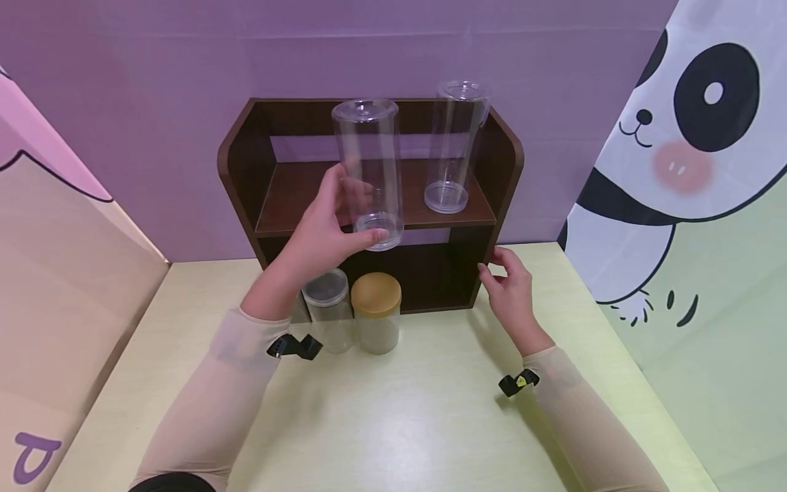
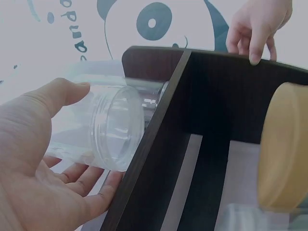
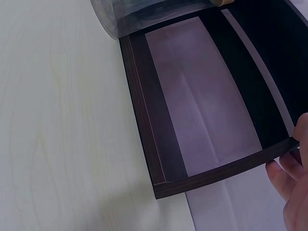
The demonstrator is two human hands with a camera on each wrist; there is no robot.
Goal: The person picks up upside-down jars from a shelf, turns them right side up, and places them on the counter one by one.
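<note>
My left hand (image 1: 326,225) holds a tall clear jar (image 1: 371,157) near its base, thumb across the front and fingers around the side. It hangs upright before the upper board of a dark brown two-tier shelf (image 1: 381,223). In the left wrist view, the end of this jar (image 2: 118,125) appears right by the shelf board. On the upper tier's right side stands a second clear jar (image 1: 447,197). My right hand (image 1: 510,287) pinches the shelf's right side panel by its front edge; in the right wrist view, the fingers (image 3: 281,180) lie along the panel's outer side.
In front of the shelf's left half stand a jar with a tan lid (image 1: 376,297) and a jar with a greyish top (image 1: 327,290), partly behind my left forearm. The pale tabletop (image 1: 393,424) extends forward. A purple backdrop (image 1: 154,137) hangs behind the shelf.
</note>
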